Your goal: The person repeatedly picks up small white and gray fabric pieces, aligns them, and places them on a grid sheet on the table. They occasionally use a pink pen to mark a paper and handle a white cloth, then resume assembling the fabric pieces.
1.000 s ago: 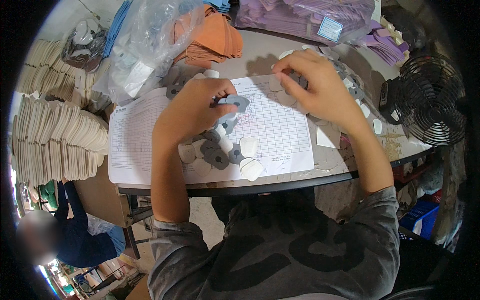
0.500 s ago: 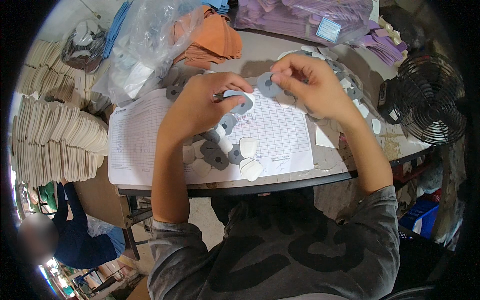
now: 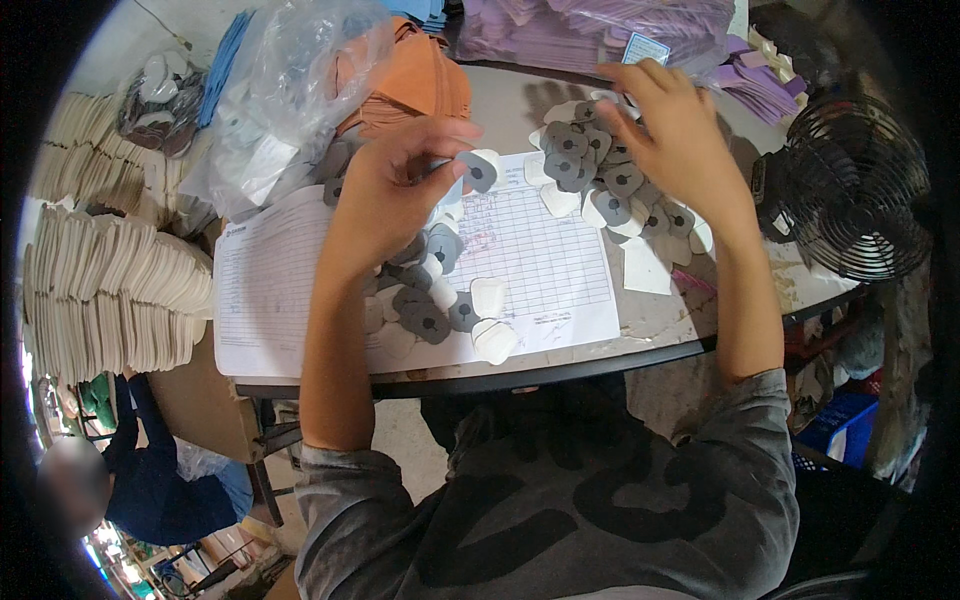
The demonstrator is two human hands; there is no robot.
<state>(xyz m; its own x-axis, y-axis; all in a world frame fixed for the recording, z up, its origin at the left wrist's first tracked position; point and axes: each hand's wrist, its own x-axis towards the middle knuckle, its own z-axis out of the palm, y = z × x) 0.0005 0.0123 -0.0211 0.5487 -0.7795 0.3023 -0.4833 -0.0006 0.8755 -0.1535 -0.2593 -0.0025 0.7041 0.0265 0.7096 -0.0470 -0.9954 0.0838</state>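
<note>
Between its thumb and fingers, my left hand (image 3: 395, 190) pinches a small rounded pad (image 3: 481, 172), grey on one face with a white edge and a dark slotted hole. A loose scatter of similar grey and white pads (image 3: 428, 318) lies on the paper below that hand. My right hand (image 3: 675, 130) is over the right side of the table, fingers spread and apparently holding nothing. Beneath and beside it lies a larger heap of grey and white pads (image 3: 578, 150), partly hidden by the hand.
Printed sheets (image 3: 560, 270) cover the table's middle. Behind are a clear plastic bag (image 3: 300, 80), orange pieces (image 3: 425, 80) and bagged purple pieces (image 3: 540, 35). A black fan (image 3: 850, 190) stands right; cream stacks (image 3: 115, 290) rise left. Another person (image 3: 175, 490) is at lower left.
My right hand has moved right and away from my left hand, opening over the heap; the grey pad it pinched is no longer in it. My left hand still pinches a pad.
</note>
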